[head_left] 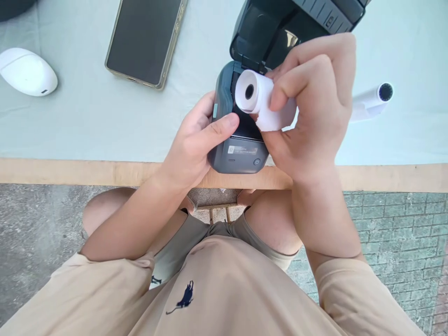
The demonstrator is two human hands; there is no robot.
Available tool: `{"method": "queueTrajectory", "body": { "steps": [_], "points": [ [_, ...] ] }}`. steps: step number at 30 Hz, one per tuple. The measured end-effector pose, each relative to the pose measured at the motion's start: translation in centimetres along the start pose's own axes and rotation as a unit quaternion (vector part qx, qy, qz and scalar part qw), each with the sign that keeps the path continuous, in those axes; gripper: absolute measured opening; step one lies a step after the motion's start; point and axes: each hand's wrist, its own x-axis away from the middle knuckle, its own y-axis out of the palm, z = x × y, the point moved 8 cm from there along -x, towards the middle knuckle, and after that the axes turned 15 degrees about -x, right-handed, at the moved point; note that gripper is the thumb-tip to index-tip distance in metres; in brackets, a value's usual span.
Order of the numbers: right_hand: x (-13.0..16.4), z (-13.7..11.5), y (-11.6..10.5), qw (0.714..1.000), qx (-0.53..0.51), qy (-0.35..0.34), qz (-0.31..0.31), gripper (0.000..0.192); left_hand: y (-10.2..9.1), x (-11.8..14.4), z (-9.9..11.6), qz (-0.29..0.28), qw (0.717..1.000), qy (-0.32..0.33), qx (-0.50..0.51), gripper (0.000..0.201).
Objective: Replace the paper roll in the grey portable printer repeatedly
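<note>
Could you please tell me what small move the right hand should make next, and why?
Probably lower the roll into the printer's bay: the right hand holds it tilted there, the lid is open, and the left hand grips the printer's side.

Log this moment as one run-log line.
left hand: holding rounded dark-grey plastic device; right hand: holding cylindrical white paper roll at open device; black hinged lid: raised

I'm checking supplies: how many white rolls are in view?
2: one white cylindrical paper roll in the right hand, at the open grey plastic device; another white cylindrical roll on the pale cloth, partly behind that hand. More may be hidden.
</note>
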Motion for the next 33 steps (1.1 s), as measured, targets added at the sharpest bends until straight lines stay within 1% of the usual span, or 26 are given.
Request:
{"method": "queueTrajectory", "body": {
  "steps": [2,4,8,10,13,15,17,20,22,24,25,27,28,30,31,33],
  "points": [
    [0.1,0.3,0.1,0.999,0.017,0.019,-0.028,0.017,-0.1,0.0,-0.2,0.002,1.000,-0.007,-0.002,0.032],
    [0.2,0.5,0.1,0.999,0.021,0.017,-0.043,0.014,-0.2,-0.1,-0.4,0.002,1.000,-0.009,-0.003,0.033],
    [0.5,0.6,0.0,0.999,0.021,-0.006,-0.044,0.007,-0.2,-0.1,-0.3,-0.011,1.000,0.014,-0.012,0.028],
    [0.5,0.4,-0.1,0.999,0.002,-0.019,-0.047,0.002,-0.1,0.0,-0.2,-0.009,1.000,0.013,-0.014,0.027],
    [0.6,-0.1,-0.2,0.997,-0.041,-0.034,-0.060,0.007,0.0,0.2,-0.1,0.012,1.000,-0.010,-0.010,0.023],
    [0.7,-0.3,-0.5,0.998,-0.039,-0.030,-0.050,0.009,0.1,0.3,0.0,0.022,0.999,-0.026,-0.003,0.024],
    [0.8,-0.5,-1.0,0.999,-0.017,-0.035,-0.018,0.013,0.1,0.3,-0.1,0.025,0.999,-0.038,0.003,0.025],
    [0.9,-1.0,-1.5,0.997,-0.011,-0.074,0.022,0.010,0.1,0.3,-0.1,0.023,0.999,-0.042,0.004,0.023],
    [0.9,-0.8,-1.2,0.997,-0.016,-0.081,0.008,0.012,0.1,0.3,0.0,0.015,0.999,-0.034,0.001,0.023],
    [0.8,-0.2,-0.9,0.998,-0.006,-0.062,-0.009,0.017,0.2,0.2,0.1,0.008,1.000,-0.027,-0.004,0.025],
    [0.7,0.0,-0.8,0.999,0.003,-0.049,-0.007,0.016,0.2,0.2,0.1,0.004,1.000,-0.025,-0.006,0.026],
    [0.7,0.0,-1.2,0.999,0.012,-0.040,0.019,0.012,0.2,0.2,-0.1,-0.001,1.000,-0.027,-0.010,0.028],
    [0.8,-0.4,-1.4,0.998,0.006,-0.049,0.036,0.012,0.2,0.1,-0.2,0.000,1.000,-0.028,-0.009,0.028],
    [1.2,-1.4,-1.8,0.994,-0.021,-0.089,0.057,0.015,0.1,0.0,-0.3,-0.003,1.000,-0.016,0.002,0.029],
    [1.4,-1.9,-1.7,0.992,-0.033,-0.108,0.055,0.017,0.0,-0.1,-0.2,-0.004,1.000,-0.007,0.012,0.029],
    [1.8,-2.5,-1.2,0.990,-0.041,-0.135,0.023,0.022,-0.1,-0.3,-0.2,-0.012,1.000,0.006,0.029,0.031]
  ]
}}
